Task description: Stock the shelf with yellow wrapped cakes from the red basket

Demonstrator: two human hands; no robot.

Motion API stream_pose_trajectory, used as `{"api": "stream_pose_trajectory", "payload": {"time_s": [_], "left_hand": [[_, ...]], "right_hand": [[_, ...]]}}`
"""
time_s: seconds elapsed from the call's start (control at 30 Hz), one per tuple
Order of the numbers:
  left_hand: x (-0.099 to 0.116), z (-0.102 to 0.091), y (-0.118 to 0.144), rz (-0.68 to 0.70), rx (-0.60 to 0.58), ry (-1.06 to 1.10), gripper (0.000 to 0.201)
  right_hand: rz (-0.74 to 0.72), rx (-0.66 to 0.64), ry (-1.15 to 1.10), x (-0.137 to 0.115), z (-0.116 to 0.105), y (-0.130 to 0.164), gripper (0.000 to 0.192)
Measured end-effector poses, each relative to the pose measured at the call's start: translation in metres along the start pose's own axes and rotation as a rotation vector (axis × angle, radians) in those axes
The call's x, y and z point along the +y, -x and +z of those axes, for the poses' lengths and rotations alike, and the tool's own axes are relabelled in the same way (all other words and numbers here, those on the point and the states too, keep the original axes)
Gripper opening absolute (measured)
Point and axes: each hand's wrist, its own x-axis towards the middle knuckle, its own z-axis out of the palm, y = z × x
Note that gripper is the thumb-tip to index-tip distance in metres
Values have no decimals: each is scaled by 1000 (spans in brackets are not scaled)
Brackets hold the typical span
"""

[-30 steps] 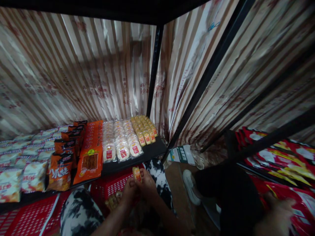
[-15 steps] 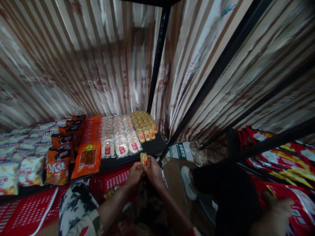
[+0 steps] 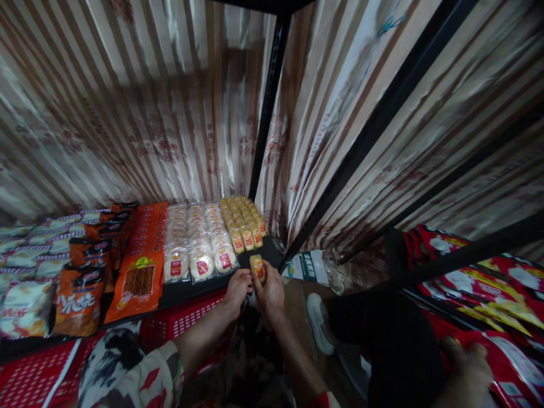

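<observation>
A small yellow wrapped snack cake with a red label is held upright in my right hand, between thumb and fingers. Close by on its left is my left hand, its fingers curled together; whatever they hold, if anything, is hidden. Just beyond both hands, the black shelf carries rows of matching yellow snack cakes. Left of those lie rows of round white wrapped cakes with red labels.
Orange snack packs, brown-orange bags and white bags fill the shelf's left. Below is a red basket. A black post stands behind. At right, another person's hand is near red bags.
My right hand has moved slightly right and up with the snack cake, turning its label. My left hand has come apart from the cake. The view has shifted a little.
</observation>
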Motion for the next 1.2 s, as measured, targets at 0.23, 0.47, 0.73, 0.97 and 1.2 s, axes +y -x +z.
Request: {"api": "stream_pose_trajectory", "payload": {"time_s": [0.23, 0.47, 0.73, 0.97, 1.2], "left_hand": [[6, 22, -15, 47, -81, -63, 15], [7, 39, -35, 59, -108, -115, 20], [10, 54, -56, 115, -107, -153, 28], [15, 51, -76, 106, -91, -165, 42], [7, 48, -84, 155, -75, -176, 40]], "right_hand": [[40, 109, -12, 14, 8, -18, 46], [117, 164, -1, 26, 18, -34, 50], [167, 215, -49, 28, 27, -53, 51], [139, 228, -12, 31, 30, -73, 50], [144, 204, -18, 30, 32, -88, 52]]}}
